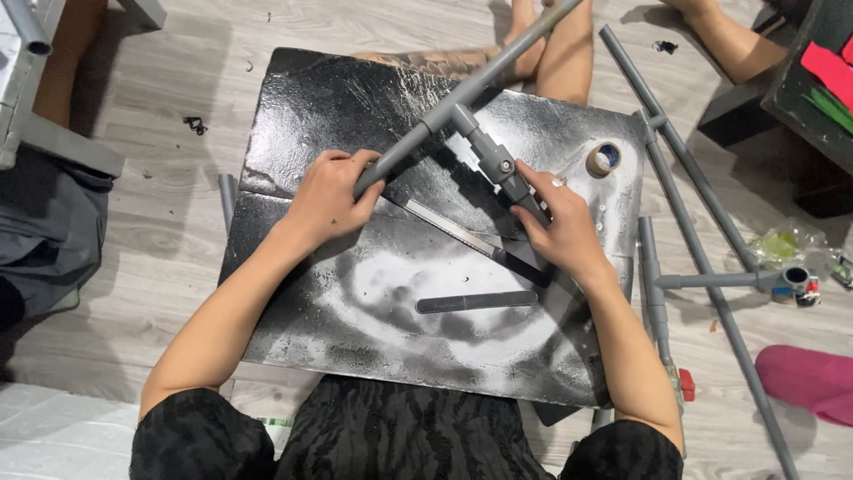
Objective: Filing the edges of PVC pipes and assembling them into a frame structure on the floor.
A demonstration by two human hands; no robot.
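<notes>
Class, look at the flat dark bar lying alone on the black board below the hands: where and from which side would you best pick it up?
Grip the flat dark bar near its middle, pinching its two long edges from above. It lies flat and almost level on the black board, clear of both hands, so the top is open and a centred hold should keep it balanced.

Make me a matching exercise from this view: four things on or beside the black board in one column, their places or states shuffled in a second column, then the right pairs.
1. grey pipe assembly
2. tape roll
3. flat dark strip
4. pink cloth

a. on the floor, far right
b. lying alone on the board near the person
c. gripped by left hand and right hand
d. at the board's right far corner

Pairs: 1-c, 2-d, 3-b, 4-a
</notes>
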